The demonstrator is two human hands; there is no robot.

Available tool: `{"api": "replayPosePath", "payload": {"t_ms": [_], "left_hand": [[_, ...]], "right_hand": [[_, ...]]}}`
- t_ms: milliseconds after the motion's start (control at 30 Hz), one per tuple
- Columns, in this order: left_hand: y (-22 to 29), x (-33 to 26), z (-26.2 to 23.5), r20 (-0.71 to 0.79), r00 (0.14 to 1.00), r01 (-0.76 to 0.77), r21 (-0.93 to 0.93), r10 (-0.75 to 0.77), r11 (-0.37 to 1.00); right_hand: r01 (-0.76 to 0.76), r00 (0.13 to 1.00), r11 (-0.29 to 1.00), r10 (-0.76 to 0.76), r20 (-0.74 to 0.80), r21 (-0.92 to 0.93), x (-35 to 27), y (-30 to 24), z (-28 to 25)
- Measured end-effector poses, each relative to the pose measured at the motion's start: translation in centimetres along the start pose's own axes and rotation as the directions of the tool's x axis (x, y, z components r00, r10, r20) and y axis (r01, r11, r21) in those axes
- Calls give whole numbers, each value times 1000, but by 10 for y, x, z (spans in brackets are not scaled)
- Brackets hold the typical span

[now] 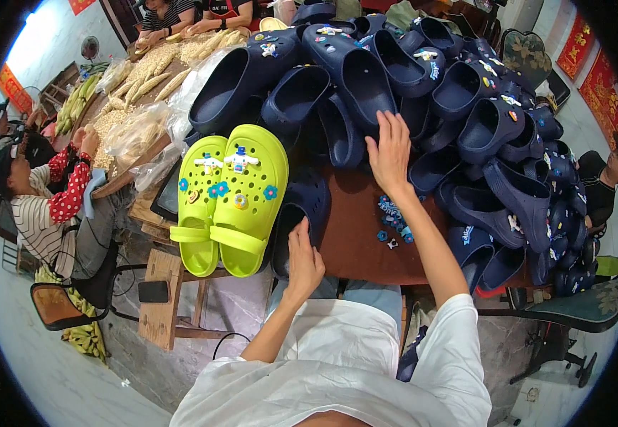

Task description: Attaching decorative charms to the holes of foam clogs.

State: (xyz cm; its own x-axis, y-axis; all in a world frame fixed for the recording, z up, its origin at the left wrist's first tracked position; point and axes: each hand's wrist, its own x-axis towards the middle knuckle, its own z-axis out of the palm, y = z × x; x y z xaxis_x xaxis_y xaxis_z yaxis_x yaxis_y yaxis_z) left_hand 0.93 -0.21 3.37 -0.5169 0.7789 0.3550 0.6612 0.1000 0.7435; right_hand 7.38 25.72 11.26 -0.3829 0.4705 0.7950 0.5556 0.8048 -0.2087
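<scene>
My left hand [303, 260] rests at the heel end of a navy clog [312, 191], its fingers mostly stretched out along the opening. Further up, my right hand [391, 149] reaches to the heel of another navy clog [369, 80] at the front of the pile, fingers spread. A pair of lime green clogs [248, 206] with cartoon and flower charms lies left of my left hand, partly covering the navy one. Small blue flower and lettered charms [393, 219] are scattered on the brown tabletop [352, 245] below my right hand.
A large heap of navy clogs [487, 128] fills the table's back and right side. At left stands a wooden stool [159, 285] with a black phone [154, 292]. Beyond, people sit around a table of corn kernels [149, 67]. A chair [572, 306] is at right.
</scene>
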Motion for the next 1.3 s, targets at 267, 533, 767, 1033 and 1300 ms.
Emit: {"api": "replayPosePath", "payload": {"t_ms": [267, 533, 767, 1033, 1300], "left_hand": [[-3, 2, -3, 62, 997, 54, -47, -51, 997], [-11, 1, 2, 56, 998, 40, -34, -38, 999], [-5, 6, -1, -77, 997, 6, -6, -6, 1000], [36, 11, 0, -107, 993, 16, -316, -52, 949], [49, -5, 10, -6, 993, -119, -242, 121, 963]], "right_hand": [[58, 993, 998, -57, 105, 1, 20, 7, 6], [142, 989, 986, -145, 31, 90, -18, -27, -48], [94, 986, 982, -115, 123, 166, -118, -67, -113], [1, 978, 975, -47, 202, 224, -213, -94, -145], [-99, 864, 932, -93, 494, 347, -281, -114, -162]]}}
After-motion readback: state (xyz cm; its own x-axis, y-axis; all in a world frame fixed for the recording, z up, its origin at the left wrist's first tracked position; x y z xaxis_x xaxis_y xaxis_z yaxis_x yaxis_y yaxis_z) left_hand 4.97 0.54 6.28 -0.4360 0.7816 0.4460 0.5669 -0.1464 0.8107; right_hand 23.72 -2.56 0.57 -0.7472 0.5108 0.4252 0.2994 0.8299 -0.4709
